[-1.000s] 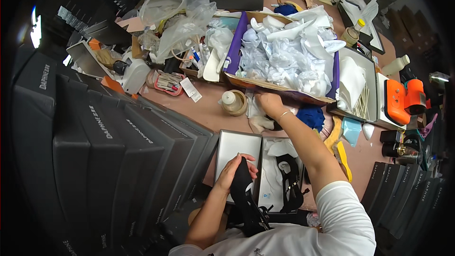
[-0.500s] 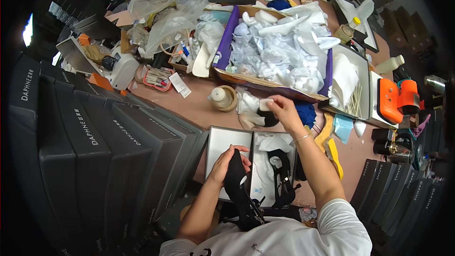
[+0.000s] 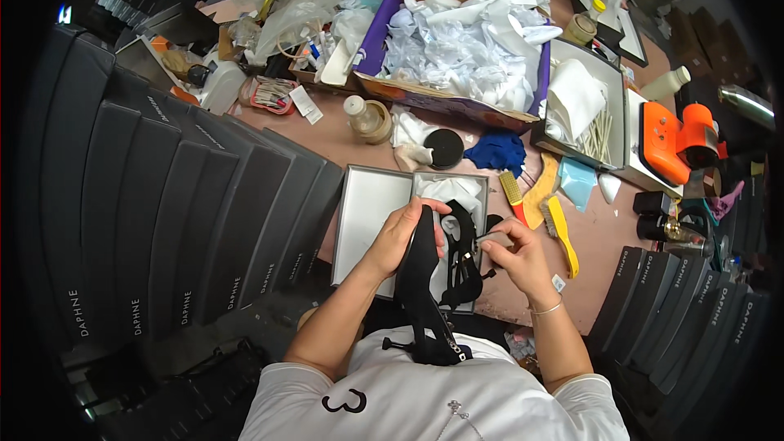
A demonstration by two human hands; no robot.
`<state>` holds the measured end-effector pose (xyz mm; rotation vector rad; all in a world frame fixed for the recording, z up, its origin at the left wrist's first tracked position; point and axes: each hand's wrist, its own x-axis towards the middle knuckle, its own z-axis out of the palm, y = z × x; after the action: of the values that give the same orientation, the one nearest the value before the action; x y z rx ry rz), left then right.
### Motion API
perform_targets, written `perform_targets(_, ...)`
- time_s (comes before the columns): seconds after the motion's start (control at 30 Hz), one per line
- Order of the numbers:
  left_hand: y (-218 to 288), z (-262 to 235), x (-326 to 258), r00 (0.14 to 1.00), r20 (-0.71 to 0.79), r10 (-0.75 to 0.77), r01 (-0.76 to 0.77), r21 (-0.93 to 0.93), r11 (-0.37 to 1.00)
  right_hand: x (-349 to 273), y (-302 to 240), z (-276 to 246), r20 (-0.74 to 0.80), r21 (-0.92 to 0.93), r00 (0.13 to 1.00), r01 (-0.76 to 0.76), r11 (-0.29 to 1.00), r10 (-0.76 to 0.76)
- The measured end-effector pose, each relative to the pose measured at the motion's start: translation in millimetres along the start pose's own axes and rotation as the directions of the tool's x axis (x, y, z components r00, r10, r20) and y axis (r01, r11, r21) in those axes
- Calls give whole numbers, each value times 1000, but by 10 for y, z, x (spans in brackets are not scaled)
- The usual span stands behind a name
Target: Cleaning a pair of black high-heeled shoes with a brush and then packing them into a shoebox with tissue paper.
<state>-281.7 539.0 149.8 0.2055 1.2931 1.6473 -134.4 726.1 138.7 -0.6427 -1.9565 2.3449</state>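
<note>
My left hand (image 3: 402, 237) is wrapped round the toe part of a black strappy shoe (image 3: 418, 278), whose straps and buckle hang toward my shirt. Between the fingertips of my right hand (image 3: 523, 261) is a small pale sponge pad (image 3: 495, 238), partly hidden by the fingers. A second black shoe (image 3: 464, 278) lies just left of that hand, in an open grey shoebox (image 3: 371, 229) with white tissue paper (image 3: 447, 189). Beyond the box a round black tin (image 3: 443, 149) rests beside a white cloth (image 3: 410, 128).
Yellow brushes (image 3: 560, 237) and a blue cloth (image 3: 496, 150) lie at the right. A purple-edged carton (image 3: 376, 39) of white wrapping stands behind, near a brown jar (image 3: 373, 124). Dark shoeboxes (image 3: 196, 212) are stacked at the left, more shoeboxes (image 3: 653, 302) at the right.
My right hand has come back from the black tin toward the shoes with the sponge pad, uncovering the tin. My left hand still holds the shoe. The whole view has shifted.
</note>
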Motion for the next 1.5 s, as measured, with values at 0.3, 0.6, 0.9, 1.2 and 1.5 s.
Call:
perform_targets(0.3,211,239,-5,995,92,47,-61,157,986,-423,-572,456,-61,-468,915,327,821,-398)
perform_targets(0.6,164,125,0,989,94,117,-135,208,969,-272,-558,814,7,-567,847,441,695,-532)
perform_targets(0.9,77,61,40,983,54,178,-186,264,947,-16,-562,868,134,-673,762,539,506,-634)
perform_targets(1.2,201,165,18,992,73,103,-114,178,977,-53,-749,634,-111,-169,985,115,979,-135)
perform_targets(1.5,129,155,76,981,69,181,-193,281,940,-194,-776,757,193,-711,842,474,520,-504)
